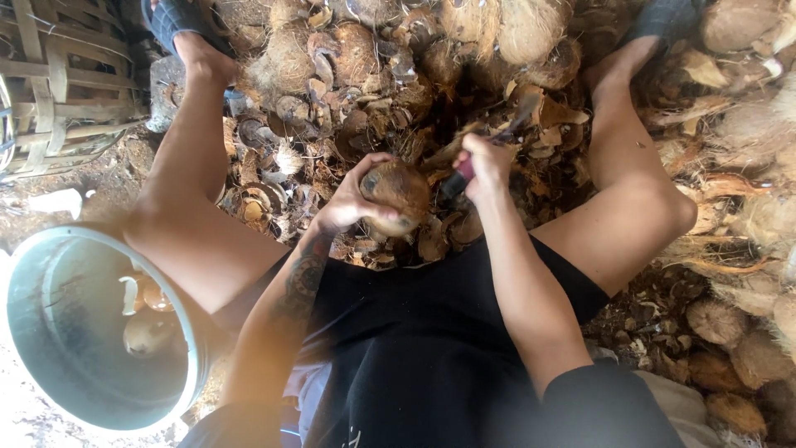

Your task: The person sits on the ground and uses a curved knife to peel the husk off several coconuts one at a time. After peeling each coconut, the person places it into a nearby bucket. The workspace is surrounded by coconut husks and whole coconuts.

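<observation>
I sit with my knees apart over a heap of coconut shell pieces. My left hand (pixel 352 199) cups a brown, partly peeled coconut (pixel 400 192) between my legs. Right beside it, my right hand (pixel 485 164) grips a knife (pixel 464 174) by its red-and-black handle. The blade is blurred and points toward the pile beyond the coconut. The fingers of both hands are wrapped tight around what they hold.
A round metal basin (pixel 33 274) at my left holds a peeled coconut (pixel 148 333) and white scraps. A woven bamboo basket (pixel 58 91) stands at the far left. Husked coconuts (pixel 717 322) lie at my right, and shell fragments (pixel 332 108) cover the ground ahead.
</observation>
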